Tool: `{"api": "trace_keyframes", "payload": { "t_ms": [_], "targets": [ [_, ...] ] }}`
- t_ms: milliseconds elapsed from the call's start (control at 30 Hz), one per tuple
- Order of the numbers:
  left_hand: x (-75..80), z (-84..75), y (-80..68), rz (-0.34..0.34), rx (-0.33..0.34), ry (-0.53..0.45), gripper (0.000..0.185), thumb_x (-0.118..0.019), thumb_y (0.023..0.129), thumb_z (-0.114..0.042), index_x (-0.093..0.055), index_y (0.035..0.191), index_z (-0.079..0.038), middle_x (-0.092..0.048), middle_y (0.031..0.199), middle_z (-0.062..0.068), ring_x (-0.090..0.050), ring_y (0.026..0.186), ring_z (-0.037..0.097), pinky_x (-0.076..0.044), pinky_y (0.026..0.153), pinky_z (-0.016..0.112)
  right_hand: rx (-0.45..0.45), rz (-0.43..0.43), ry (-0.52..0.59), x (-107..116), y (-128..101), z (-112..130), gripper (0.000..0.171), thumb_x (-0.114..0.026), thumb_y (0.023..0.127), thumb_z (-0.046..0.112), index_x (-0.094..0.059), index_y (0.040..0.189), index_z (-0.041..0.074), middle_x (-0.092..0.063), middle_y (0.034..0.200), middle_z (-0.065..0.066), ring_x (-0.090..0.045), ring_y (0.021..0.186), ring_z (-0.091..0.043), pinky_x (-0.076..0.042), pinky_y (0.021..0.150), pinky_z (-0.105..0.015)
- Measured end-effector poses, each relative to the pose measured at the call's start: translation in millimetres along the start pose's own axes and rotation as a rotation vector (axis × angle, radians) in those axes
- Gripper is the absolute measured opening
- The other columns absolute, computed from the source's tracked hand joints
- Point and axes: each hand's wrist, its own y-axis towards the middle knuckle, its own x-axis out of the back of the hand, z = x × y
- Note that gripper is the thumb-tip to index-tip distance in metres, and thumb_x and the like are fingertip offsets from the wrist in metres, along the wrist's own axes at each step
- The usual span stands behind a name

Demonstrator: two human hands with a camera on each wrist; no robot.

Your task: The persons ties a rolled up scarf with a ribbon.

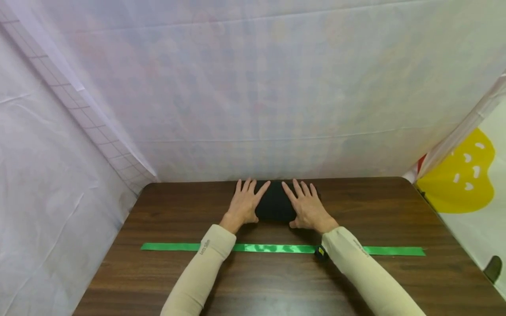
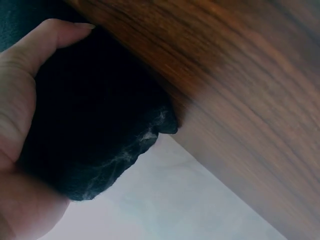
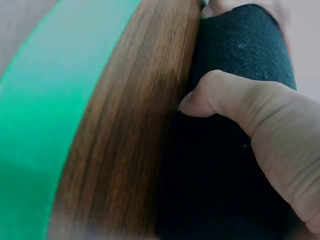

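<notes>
My left hand (image 1: 242,205) and right hand (image 1: 307,208) press flat, fingers extended, on the black cloth (image 1: 275,202), already a compact bundle at the counter's (image 1: 166,281) far edge; final smoothing appears to remain

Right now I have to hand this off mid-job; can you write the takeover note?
Left hand: fingers straight, pressing on the left end of the black cloth roll, thumb along its near side.
Right hand: same on the right end, thumb tucked against the roll's near side.
The roll lies at the far edge of the wooden table, close to the white backdrop. A green ribbon strip lies flat across the table, nearer the person, under both forearms.
Done: the cloth looks rolled into a tight bundle.
Left: probably finishing or setting the roll; the ribbon is untouched.
</notes>
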Motion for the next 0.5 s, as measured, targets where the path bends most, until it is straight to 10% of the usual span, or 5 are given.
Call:
{"api": "trace_keyframes", "payload": {
  "t_ms": [500],
  "targets": [
    [2.1, -0.5, -0.7, 0.004, 0.002, 0.054, 0.121, -0.085, 0.068, -0.059, -0.015, 0.16, -0.023, -0.037, 0.155, 0.011, -0.035, 0.143, 0.03, -0.027, 0.117, 0.052, 0.011, -0.063, -0.025, -0.8, 4.0, -1.9, 0.134, -0.092, 0.063, 0.047, -0.009, 0.159, 0.006, -0.03, 0.156, -0.027, -0.042, 0.135, -0.041, -0.033, 0.111, -0.057]
  ]
}}
